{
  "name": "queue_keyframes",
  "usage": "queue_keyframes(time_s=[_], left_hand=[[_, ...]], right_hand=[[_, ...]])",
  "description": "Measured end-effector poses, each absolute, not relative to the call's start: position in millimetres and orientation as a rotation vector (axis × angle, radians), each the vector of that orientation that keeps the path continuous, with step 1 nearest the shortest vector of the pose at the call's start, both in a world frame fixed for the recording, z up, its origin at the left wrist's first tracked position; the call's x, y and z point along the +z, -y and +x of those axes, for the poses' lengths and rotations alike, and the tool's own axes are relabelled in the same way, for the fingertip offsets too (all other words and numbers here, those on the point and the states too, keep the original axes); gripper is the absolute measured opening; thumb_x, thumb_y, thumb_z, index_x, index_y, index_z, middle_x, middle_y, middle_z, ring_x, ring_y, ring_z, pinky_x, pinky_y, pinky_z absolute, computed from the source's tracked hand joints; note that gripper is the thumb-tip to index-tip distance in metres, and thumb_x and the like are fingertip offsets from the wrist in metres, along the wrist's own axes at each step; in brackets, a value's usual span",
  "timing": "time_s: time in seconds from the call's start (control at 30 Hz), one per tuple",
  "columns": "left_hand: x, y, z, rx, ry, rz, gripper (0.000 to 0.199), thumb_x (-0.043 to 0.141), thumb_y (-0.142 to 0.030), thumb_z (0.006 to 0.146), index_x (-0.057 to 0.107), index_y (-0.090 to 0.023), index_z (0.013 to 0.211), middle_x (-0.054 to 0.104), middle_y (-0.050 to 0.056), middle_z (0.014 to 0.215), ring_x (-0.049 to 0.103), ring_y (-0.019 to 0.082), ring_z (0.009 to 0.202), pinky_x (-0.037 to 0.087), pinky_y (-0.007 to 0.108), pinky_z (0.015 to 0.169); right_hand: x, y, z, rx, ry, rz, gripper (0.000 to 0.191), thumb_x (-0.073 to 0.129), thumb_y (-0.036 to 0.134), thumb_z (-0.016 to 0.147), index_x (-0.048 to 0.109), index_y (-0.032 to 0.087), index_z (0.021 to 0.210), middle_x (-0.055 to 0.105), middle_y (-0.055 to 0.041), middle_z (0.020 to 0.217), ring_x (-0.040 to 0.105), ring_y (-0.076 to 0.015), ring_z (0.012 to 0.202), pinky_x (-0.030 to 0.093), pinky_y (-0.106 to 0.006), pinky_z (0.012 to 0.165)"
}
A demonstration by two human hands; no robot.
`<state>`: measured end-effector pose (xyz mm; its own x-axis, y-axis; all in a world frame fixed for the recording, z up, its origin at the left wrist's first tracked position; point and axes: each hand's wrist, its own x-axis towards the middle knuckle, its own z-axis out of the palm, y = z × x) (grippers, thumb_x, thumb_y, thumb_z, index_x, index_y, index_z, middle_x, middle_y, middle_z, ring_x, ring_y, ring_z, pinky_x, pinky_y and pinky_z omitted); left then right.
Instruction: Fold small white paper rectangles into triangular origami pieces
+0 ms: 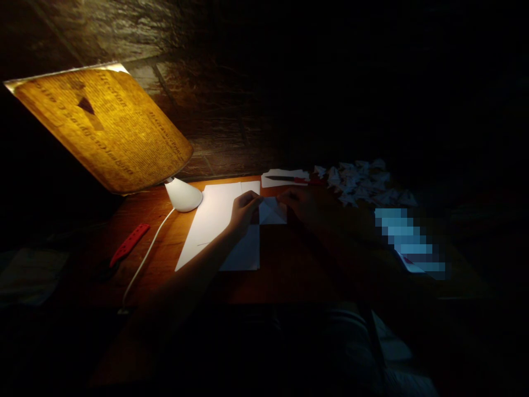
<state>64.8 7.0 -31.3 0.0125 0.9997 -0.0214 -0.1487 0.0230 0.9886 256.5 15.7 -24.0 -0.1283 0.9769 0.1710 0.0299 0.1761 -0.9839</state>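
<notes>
Between my two hands is a small white square of paper (273,212) with diagonal creases showing. My left hand (245,209) pinches its upper left corner, thumb and fingers together. At the upper right corner my right hand (298,203) grips the same paper, its fingers dim in the shadow. Larger white sheets (219,220) lie flat on the wooden table under and beside my left hand. Behind the paper a small stack of cut white paper (270,175) has a dark blade with a red handle (294,179) resting across it.
A lamp with a yellow printed shade (107,127) and white base (184,196) glows at left, its cable (149,251) running forward. A red tool (130,242) lies near it. Several folded paper pieces (359,182) are heaped back right. A lit, pixelated screen (407,240) lies at right.
</notes>
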Motion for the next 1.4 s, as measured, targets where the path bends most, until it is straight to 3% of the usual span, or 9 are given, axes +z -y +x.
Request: queue_keyframes(time_s=[0.23, 0.6, 0.87, 1.17, 1.4], left_hand=[[-23, -3, 67, 1.216, -1.078, 1.034, 0.044, 0.085, -0.043, 0.067, 0.047, -0.022, 0.069, 0.039, -0.010, 0.053, 0.035, 0.005, 0.038, 0.024, 0.017, 0.037], [-24, -4, 66, 1.263, -1.055, 1.094, 0.038, 0.083, -0.039, 0.070, 0.049, -0.021, 0.069, 0.041, -0.009, 0.055, 0.038, 0.005, 0.043, 0.026, 0.016, 0.040], [-29, -9, 65, 1.355, -1.068, 1.118, 0.043, 0.086, -0.053, 0.071, 0.058, -0.021, 0.078, 0.044, -0.008, 0.063, 0.042, 0.006, 0.049, 0.035, 0.016, 0.043], [-32, -12, 63, 1.390, -1.091, 1.142, 0.039, 0.086, -0.052, 0.075, 0.065, -0.020, 0.084, 0.053, -0.005, 0.068, 0.053, 0.008, 0.055, 0.041, 0.017, 0.047], [-32, -14, 61, 1.482, -1.036, 1.171, 0.032, 0.084, -0.046, 0.078, 0.069, -0.020, 0.088, 0.067, -0.001, 0.081, 0.065, 0.012, 0.073, 0.054, 0.023, 0.070]], right_hand=[[-22, -13, 255, 1.309, 1.351, -1.008, 0.049, 0.081, 0.064, 0.071, 0.056, 0.023, 0.062, 0.056, 0.0022, 0.060, 0.049, -0.0141, 0.060, 0.040, -0.030, 0.059], [-20, -15, 255, 1.252, 1.382, -1.004, 0.048, 0.080, 0.064, 0.069, 0.056, 0.023, 0.061, 0.058, 0.0003, 0.064, 0.052, -0.0161, 0.065, 0.043, -0.031, 0.062], [-20, -15, 259, 1.154, 1.438, -1.093, 0.053, 0.061, 0.067, 0.088, 0.050, 0.024, 0.058, 0.050, -0.0006, 0.057, 0.043, -0.0156, 0.056, 0.035, -0.032, 0.054], [-29, -21, 253, 1.170, 1.372, -1.071, 0.043, 0.062, 0.065, 0.089, 0.062, 0.024, 0.074, 0.056, -0.0029, 0.065, 0.056, -0.0220, 0.068, 0.043, -0.034, 0.061], [-28, -20, 256, 1.080, 1.347, -1.037, 0.044, 0.066, 0.068, 0.083, 0.061, 0.025, 0.081, 0.062, -0.0025, 0.079, 0.059, -0.0204, 0.080, 0.051, -0.034, 0.074]])
